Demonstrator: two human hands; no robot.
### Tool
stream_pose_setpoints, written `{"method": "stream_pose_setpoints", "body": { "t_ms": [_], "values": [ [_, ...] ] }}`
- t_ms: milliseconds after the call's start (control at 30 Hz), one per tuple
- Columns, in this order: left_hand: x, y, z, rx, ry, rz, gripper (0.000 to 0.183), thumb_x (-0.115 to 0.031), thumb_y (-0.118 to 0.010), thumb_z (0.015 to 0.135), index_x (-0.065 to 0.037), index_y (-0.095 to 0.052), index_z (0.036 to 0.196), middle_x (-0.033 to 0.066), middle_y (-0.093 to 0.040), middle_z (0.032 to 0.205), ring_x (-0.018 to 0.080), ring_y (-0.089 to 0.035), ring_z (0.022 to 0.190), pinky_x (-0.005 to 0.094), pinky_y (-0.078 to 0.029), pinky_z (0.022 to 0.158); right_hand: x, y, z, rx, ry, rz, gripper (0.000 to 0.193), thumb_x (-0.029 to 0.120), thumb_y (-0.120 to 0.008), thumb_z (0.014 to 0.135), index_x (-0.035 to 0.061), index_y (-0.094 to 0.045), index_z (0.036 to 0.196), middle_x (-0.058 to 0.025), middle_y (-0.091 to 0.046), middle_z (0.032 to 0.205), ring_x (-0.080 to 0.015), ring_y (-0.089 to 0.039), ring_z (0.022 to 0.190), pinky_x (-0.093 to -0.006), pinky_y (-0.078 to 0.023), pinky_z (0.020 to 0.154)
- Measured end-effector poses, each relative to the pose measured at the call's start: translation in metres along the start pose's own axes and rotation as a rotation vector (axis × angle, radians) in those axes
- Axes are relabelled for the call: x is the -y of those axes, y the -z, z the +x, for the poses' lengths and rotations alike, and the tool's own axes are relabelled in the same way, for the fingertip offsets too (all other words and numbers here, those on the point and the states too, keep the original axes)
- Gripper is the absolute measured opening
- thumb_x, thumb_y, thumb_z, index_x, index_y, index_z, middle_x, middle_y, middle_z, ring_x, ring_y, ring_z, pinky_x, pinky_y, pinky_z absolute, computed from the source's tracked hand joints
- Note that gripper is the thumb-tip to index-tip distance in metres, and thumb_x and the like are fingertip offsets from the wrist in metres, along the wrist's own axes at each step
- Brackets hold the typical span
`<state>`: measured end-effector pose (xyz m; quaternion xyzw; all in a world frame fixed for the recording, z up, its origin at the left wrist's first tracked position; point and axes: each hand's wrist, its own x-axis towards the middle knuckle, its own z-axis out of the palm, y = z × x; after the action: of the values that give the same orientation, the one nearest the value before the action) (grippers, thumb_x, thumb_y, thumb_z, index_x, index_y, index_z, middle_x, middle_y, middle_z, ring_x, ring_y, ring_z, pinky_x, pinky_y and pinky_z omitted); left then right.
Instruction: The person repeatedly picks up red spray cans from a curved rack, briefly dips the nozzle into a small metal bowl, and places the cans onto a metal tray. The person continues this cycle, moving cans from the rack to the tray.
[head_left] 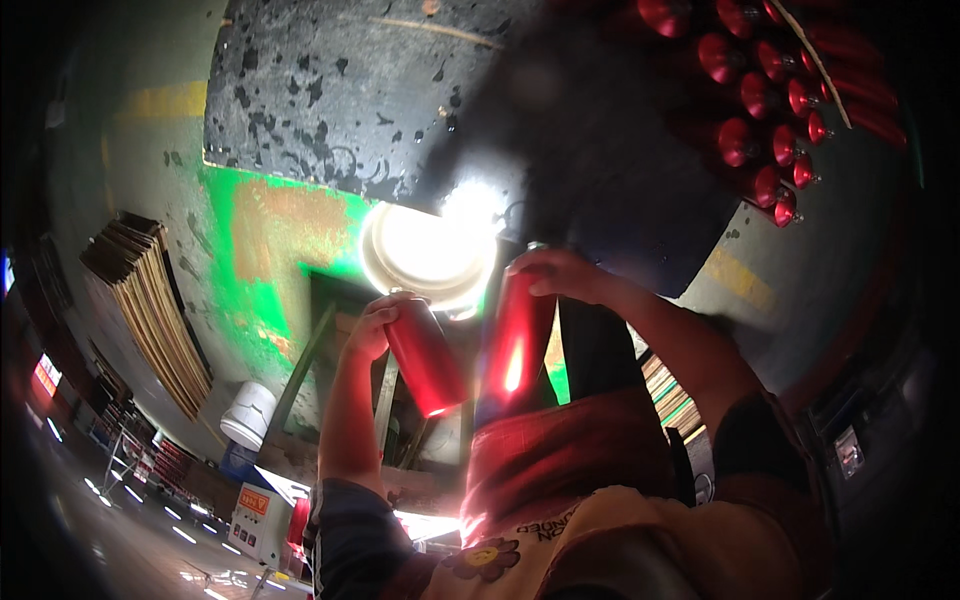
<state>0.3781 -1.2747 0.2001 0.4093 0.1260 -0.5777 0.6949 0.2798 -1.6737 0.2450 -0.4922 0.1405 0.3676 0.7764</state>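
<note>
My left hand (375,322) is closed round the upper end of a red metal cylinder (425,355), which tilts with its lower end toward my right. My right hand (560,275) grips the top of a second red cylinder (518,335); a small metal neck shows above the fingers. Both cylinders hang in front of my apron (570,440), apart from each other. Just beyond them is a round white-rimmed container (375,255), its inside washed out by glare.
Several red cylinders with domed tops and metal necks (735,140) stand at the far right. A dark, spotted sheet (320,110) lies ahead. To the left are stacked cardboard sheets (160,310), a white bucket (248,412) and a white control box (258,520).
</note>
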Motion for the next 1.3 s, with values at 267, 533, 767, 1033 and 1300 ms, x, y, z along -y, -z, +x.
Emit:
{"method": "stream_pose_setpoints", "body": {
  "t_ms": [267,533,767,1033,1300],
  "values": [
    [0.099,0.075,-0.011,0.29,0.129,-0.865,0.049,-0.044,-0.057,0.092,-0.014,-0.056,0.131,0.0313,-0.053,0.133,0.0529,-0.058,0.109,0.0566,-0.056,0.086,-0.107,-0.059,0.104,0.506,-0.289,0.66,0.052,0.033,-0.052,0.101,0.0033,-0.046,0.143,-0.0115,-0.048,0.147,-0.0232,-0.049,0.133,-0.0409,-0.039,0.111],
    [0.118,0.105,-0.022,0.29,0.124,-0.945,0.054,-0.054,-0.051,0.092,-0.014,-0.057,0.128,0.0249,-0.058,0.129,0.0475,-0.06,0.103,0.0595,-0.054,0.078,-0.127,-0.099,0.134,0.266,-0.466,0.584,0.045,0.021,-0.051,0.095,0.0013,-0.052,0.135,-0.0112,-0.059,0.13,-0.0195,-0.06,0.113,-0.0307,-0.047,0.1],
    [0.116,0.097,-0.034,0.146,0.135,-1.019,0.051,-0.045,-0.047,0.096,-0.005,-0.058,0.126,0.0188,-0.068,0.115,0.0381,-0.067,0.097,0.0537,-0.055,0.086,-0.122,-0.119,0.145,0.427,-0.333,0.552,0.043,0.024,-0.048,0.094,0.0054,-0.053,0.133,-0.0137,-0.056,0.133,-0.0225,-0.057,0.119,-0.0317,-0.045,0.103],
    [0.135,0.107,-0.035,0.135,0.099,-0.942,0.051,-0.041,-0.048,0.096,0.0,-0.058,0.124,0.0201,-0.066,0.12,0.0359,-0.068,0.102,0.0506,-0.054,0.091,-0.111,-0.136,0.137,0.472,-0.271,0.692,0.042,0.025,-0.05,0.092,0.0069,-0.058,0.129,-0.0147,-0.058,0.13,-0.0239,-0.057,0.119,-0.0365,-0.046,0.105],
    [0.072,0.045,-0.036,-0.252,0.416,-0.723,0.051,-0.048,-0.06,0.093,-0.004,-0.066,0.117,0.0161,-0.071,0.111,0.0292,-0.071,0.091,0.039,-0.058,0.084,-0.042,-0.061,0.101,0.16,-0.257,0.46,0.045,0.028,-0.06,0.094,0.0052,-0.058,0.132,-0.01,-0.059,0.132,-0.0192,-0.054,0.123,-0.036,-0.042,0.106]
  ]
}}
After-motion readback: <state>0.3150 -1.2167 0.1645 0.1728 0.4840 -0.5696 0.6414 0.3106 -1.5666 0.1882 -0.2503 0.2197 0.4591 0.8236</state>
